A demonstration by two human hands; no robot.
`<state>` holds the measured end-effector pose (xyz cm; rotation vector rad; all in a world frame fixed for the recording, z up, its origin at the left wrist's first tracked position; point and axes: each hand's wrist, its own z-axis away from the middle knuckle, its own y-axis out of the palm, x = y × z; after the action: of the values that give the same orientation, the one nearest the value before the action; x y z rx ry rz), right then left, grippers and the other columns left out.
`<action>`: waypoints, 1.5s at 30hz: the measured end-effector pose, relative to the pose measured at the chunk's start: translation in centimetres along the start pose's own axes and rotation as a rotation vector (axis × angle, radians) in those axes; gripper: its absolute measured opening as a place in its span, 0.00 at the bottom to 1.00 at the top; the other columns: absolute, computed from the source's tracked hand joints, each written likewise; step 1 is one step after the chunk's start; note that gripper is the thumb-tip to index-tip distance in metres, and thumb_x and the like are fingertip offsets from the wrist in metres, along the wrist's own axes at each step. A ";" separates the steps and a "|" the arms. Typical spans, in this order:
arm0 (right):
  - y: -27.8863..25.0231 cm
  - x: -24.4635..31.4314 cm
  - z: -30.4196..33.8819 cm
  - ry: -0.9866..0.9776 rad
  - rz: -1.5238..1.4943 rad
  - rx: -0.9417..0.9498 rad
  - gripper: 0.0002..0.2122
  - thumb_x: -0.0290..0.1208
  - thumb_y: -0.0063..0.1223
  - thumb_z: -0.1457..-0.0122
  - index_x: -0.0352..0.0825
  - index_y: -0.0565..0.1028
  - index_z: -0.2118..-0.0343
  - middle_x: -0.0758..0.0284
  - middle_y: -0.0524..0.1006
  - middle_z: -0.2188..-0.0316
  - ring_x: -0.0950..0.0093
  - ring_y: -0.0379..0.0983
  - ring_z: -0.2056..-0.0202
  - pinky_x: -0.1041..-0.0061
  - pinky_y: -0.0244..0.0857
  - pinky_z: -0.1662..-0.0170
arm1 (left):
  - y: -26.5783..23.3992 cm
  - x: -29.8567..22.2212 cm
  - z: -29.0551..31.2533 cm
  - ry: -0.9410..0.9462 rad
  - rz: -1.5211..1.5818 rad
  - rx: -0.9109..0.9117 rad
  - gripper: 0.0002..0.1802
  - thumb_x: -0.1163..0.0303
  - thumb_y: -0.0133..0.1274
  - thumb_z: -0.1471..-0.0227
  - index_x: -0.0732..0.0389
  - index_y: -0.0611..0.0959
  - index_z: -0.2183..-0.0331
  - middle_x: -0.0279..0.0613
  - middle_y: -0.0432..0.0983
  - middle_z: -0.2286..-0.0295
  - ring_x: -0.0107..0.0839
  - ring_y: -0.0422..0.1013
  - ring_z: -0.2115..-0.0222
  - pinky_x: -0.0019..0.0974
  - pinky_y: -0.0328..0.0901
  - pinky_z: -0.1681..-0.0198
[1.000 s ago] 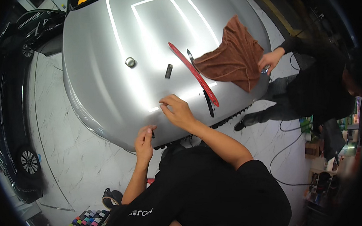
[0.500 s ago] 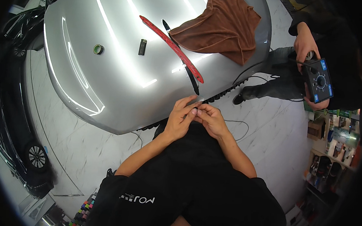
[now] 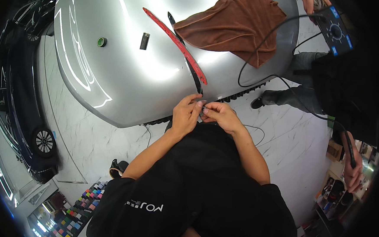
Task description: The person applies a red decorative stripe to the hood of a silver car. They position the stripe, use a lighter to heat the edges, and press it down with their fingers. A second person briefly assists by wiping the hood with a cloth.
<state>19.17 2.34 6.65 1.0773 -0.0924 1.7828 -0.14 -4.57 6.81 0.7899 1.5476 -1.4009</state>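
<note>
My left hand (image 3: 185, 115) and my right hand (image 3: 219, 115) meet fingertip to fingertip just off the near edge of a silver car hood (image 3: 127, 71). Between them they pinch a small grey piece (image 3: 202, 109), too small to identify. A long red strip (image 3: 176, 44) lies diagonally on the hood, ending close above my fingers. A thin black strip (image 3: 191, 71) runs beside it.
A brown cloth (image 3: 234, 23) lies on the hood's far right. A small black block (image 3: 144, 40) and a green tape roll (image 3: 101, 42) sit farther left. Another person at the right holds a blue-faced device (image 3: 337, 31) with a black cable (image 3: 261, 75). A dark car (image 3: 12, 107) stands at the left.
A second ago my hands were apart, resting on the hood's near edge. They have since come together off the edge and now pinch the small piece.
</note>
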 end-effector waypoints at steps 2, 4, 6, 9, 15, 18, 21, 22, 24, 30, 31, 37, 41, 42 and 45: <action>-1.1 0.9 -0.5 0.005 0.138 -0.023 0.10 0.31 0.61 0.26 0.27 0.82 0.53 0.67 0.85 0.61 0.77 0.83 0.59 0.73 0.80 0.51 | 0.9 0.8 -0.3 -0.099 0.081 -0.096 0.17 0.63 0.56 0.27 0.67 0.90 0.52 0.45 0.86 0.56 0.32 0.80 0.67 0.36 0.74 0.60; -2.0 0.9 -0.7 -0.066 0.215 -0.137 0.10 0.30 0.60 0.26 0.27 0.82 0.53 0.69 0.84 0.62 0.79 0.82 0.60 0.76 0.78 0.52 | 0.8 2.3 -1.5 -0.241 0.125 -0.189 0.14 0.65 0.60 0.30 0.65 0.89 0.52 0.44 0.87 0.64 0.30 0.80 0.70 0.35 0.73 0.63; -3.2 0.8 -1.1 -0.141 0.222 -0.190 0.10 0.32 0.60 0.25 0.28 0.82 0.53 0.69 0.84 0.62 0.79 0.82 0.60 0.76 0.78 0.53 | 0.9 2.9 -3.3 -0.364 0.196 -0.195 0.14 0.65 0.63 0.32 0.65 0.88 0.52 0.43 0.87 0.69 0.27 0.79 0.72 0.33 0.72 0.66; -3.6 0.3 -2.4 -0.209 0.244 -0.227 0.10 0.32 0.56 0.24 0.28 0.81 0.54 0.71 0.83 0.63 0.80 0.81 0.60 0.77 0.76 0.52 | 1.4 3.3 -4.7 -0.443 0.273 -0.082 0.17 0.64 0.66 0.34 0.67 0.86 0.52 0.40 0.85 0.73 0.22 0.78 0.74 0.31 0.71 0.68; -2.1 1.2 -4.0 -0.247 0.483 -0.278 0.10 0.33 0.56 0.24 0.29 0.80 0.55 0.70 0.83 0.66 0.81 0.80 0.63 0.76 0.74 0.59 | 2.7 4.2 -4.7 -0.433 0.341 -0.016 0.18 0.68 0.67 0.35 0.69 0.84 0.50 0.44 0.87 0.64 0.23 0.79 0.73 0.31 0.73 0.66; -1.6 2.2 -4.3 -0.274 0.661 -0.269 0.10 0.32 0.57 0.25 0.28 0.80 0.56 0.67 0.83 0.70 0.79 0.81 0.67 0.75 0.72 0.63 | 3.1 4.9 -4.4 -0.407 0.505 -0.042 0.17 0.74 0.66 0.36 0.70 0.83 0.49 0.47 0.87 0.57 0.23 0.80 0.69 0.31 0.75 0.63; -0.9 3.3 -4.6 -0.301 0.797 -0.274 0.10 0.32 0.59 0.26 0.28 0.80 0.57 0.63 0.83 0.74 0.76 0.81 0.70 0.72 0.72 0.65 | 3.2 5.5 -4.2 -0.389 0.582 -0.027 0.16 0.77 0.65 0.35 0.71 0.83 0.48 0.47 0.86 0.54 0.24 0.81 0.65 0.32 0.77 0.60; -0.6 3.7 -4.7 -0.311 0.842 -0.277 0.10 0.32 0.59 0.27 0.27 0.81 0.58 0.61 0.83 0.75 0.75 0.82 0.71 0.72 0.72 0.65 | 3.2 5.8 -4.2 -0.382 0.593 -0.017 0.16 0.77 0.65 0.35 0.71 0.83 0.48 0.46 0.86 0.54 0.25 0.81 0.64 0.32 0.77 0.59; -0.3 4.1 -5.0 -0.352 0.911 -0.297 0.09 0.31 0.59 0.28 0.27 0.81 0.58 0.57 0.83 0.74 0.68 0.82 0.71 0.68 0.71 0.66 | 3.3 6.1 -4.2 -0.366 0.604 -0.003 0.17 0.78 0.65 0.36 0.70 0.83 0.48 0.45 0.86 0.54 0.25 0.81 0.62 0.32 0.78 0.58; 1.5 6.1 -5.2 -0.381 1.093 -0.326 0.10 0.31 0.57 0.29 0.28 0.81 0.60 0.51 0.82 0.70 0.45 0.79 0.66 0.52 0.71 0.61 | 3.1 6.4 -4.1 -0.348 0.591 0.008 0.17 0.76 0.66 0.36 0.68 0.84 0.47 0.44 0.87 0.56 0.28 0.84 0.57 0.32 0.77 0.56; 1.7 6.2 -5.2 -0.382 1.110 -0.329 0.10 0.31 0.57 0.29 0.28 0.82 0.61 0.51 0.82 0.70 0.45 0.80 0.65 0.52 0.71 0.60 | 3.1 6.3 -4.0 -0.342 0.584 0.004 0.17 0.76 0.66 0.36 0.68 0.84 0.47 0.44 0.88 0.56 0.28 0.84 0.57 0.32 0.77 0.57; 1.7 6.0 -5.9 -0.359 1.240 -0.321 0.10 0.30 0.61 0.31 0.27 0.82 0.61 0.48 0.81 0.72 0.47 0.80 0.69 0.55 0.70 0.64 | 3.2 6.5 -3.9 -0.314 0.564 -0.016 0.17 0.75 0.66 0.37 0.67 0.85 0.48 0.47 0.89 0.56 0.33 0.86 0.56 0.33 0.78 0.58; 2.8 6.9 -6.0 -0.311 1.284 -0.335 0.10 0.31 0.61 0.31 0.26 0.83 0.62 0.48 0.81 0.74 0.46 0.80 0.70 0.54 0.70 0.65 | 2.8 6.1 -4.1 -0.308 0.569 -0.011 0.16 0.75 0.66 0.37 0.66 0.85 0.49 0.47 0.89 0.56 0.34 0.86 0.55 0.33 0.78 0.59; 2.8 6.9 -6.0 -0.306 1.294 -0.338 0.10 0.31 0.61 0.31 0.26 0.84 0.62 0.48 0.81 0.74 0.46 0.80 0.70 0.54 0.70 0.65 | 2.8 6.0 -4.2 -0.318 0.572 -0.009 0.16 0.75 0.66 0.37 0.66 0.85 0.49 0.47 0.89 0.56 0.34 0.86 0.55 0.33 0.78 0.59; 2.7 6.7 -6.3 -0.309 1.320 -0.344 0.11 0.31 0.61 0.31 0.26 0.84 0.62 0.49 0.81 0.76 0.49 0.80 0.73 0.55 0.70 0.67 | 2.4 5.6 -4.3 -0.346 0.570 0.008 0.15 0.75 0.65 0.36 0.66 0.85 0.48 0.48 0.89 0.56 0.34 0.86 0.55 0.34 0.78 0.58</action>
<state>12.57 8.99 8.63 1.0776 -1.5335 2.5154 -1.10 -0.55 0.60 0.8556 0.9496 -1.0478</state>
